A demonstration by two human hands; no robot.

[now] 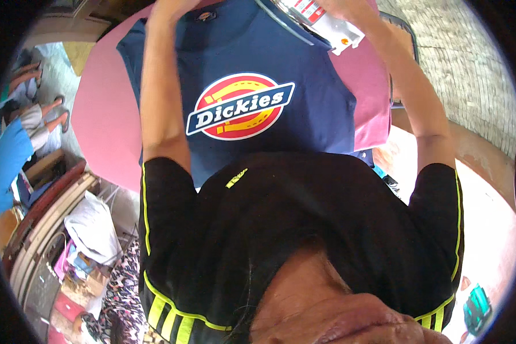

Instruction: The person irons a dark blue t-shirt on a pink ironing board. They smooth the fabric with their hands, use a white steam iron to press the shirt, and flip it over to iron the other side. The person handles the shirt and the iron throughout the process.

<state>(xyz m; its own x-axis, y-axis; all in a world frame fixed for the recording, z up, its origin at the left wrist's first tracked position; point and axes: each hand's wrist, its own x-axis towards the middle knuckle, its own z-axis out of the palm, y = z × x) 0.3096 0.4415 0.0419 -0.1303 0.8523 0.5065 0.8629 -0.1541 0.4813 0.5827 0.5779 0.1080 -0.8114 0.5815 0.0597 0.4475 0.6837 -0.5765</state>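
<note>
Hands [172, 8] grip navy shirt [304, 114] at upper edge.

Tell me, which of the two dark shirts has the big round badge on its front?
The navy T-shirt spread on the pink surface, its collar under both hands. The black shirt the person wears shows only thin yellow-green stripes.

one head-worn fisheye view looks steeply down, close over the wearer's chest and raised forearms.
</note>
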